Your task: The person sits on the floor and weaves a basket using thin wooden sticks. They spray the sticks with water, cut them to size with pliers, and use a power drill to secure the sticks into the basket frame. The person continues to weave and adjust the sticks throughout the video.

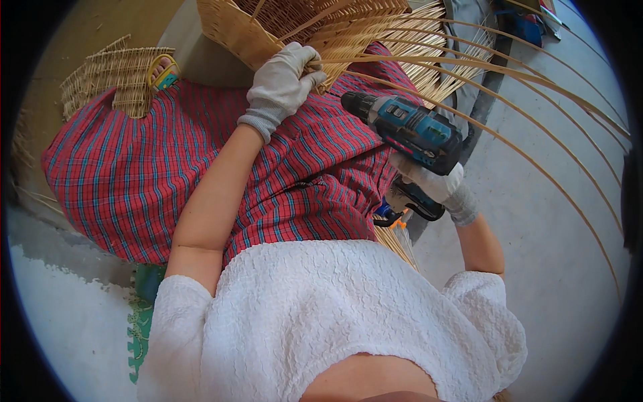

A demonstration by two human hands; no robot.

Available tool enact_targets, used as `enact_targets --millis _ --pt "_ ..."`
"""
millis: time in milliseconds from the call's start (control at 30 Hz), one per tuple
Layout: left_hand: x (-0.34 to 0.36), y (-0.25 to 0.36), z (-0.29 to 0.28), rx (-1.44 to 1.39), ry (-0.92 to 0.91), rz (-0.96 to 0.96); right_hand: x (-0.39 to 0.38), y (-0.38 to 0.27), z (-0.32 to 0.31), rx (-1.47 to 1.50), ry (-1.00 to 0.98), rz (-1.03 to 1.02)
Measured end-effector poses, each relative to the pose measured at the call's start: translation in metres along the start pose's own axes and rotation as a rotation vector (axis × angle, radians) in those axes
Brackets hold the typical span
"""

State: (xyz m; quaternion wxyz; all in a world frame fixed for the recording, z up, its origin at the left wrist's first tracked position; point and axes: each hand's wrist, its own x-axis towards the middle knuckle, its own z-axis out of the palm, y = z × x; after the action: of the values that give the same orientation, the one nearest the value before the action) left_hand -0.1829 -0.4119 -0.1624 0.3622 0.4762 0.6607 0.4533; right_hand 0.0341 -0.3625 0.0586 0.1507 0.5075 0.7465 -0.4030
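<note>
A woven wicker basket (231, 28) rests at the top of the view, against my lap. My left hand (282, 86), in a pale work glove, is closed on the basket's near corner, where long strips (519, 106) of cane leave the weave and arc far out to the right. My right hand (432, 181), also gloved, grips a blue and black cordless drill (416, 130) by its handle. The drill's dark chuck points left toward the basket corner, apart from it. Any bit in the chuck is too small to make out. The drill body hides most of my right fingers.
Red plaid cloth (154, 174) covers my legs. A flat woven piece (127, 77) lies at the upper left beside a foot in a yellow sandal (163, 72). Loose wicker ends (429, 57) fan out behind the basket. A green mat (139, 328) shows at the lower left.
</note>
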Motion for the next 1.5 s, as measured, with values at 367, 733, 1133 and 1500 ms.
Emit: enact_targets --millis 367,733,1133,1500 --pt "-0.003 0.001 0.003 -0.082 0.033 -0.02 0.008 -0.018 -0.013 -0.429 0.017 -0.291" --pt "-0.007 0.004 0.005 -0.113 0.065 0.022 0.005 -0.018 -0.017 -0.284 -0.031 -0.129" --pt "-0.007 0.004 0.008 -0.149 0.022 0.005 0.026 -0.028 -0.024 -0.462 -0.153 -0.323" --pt "-0.004 0.005 0.0 0.013 -0.061 -0.026 0.031 -0.052 -0.023 -0.217 -0.178 0.027"
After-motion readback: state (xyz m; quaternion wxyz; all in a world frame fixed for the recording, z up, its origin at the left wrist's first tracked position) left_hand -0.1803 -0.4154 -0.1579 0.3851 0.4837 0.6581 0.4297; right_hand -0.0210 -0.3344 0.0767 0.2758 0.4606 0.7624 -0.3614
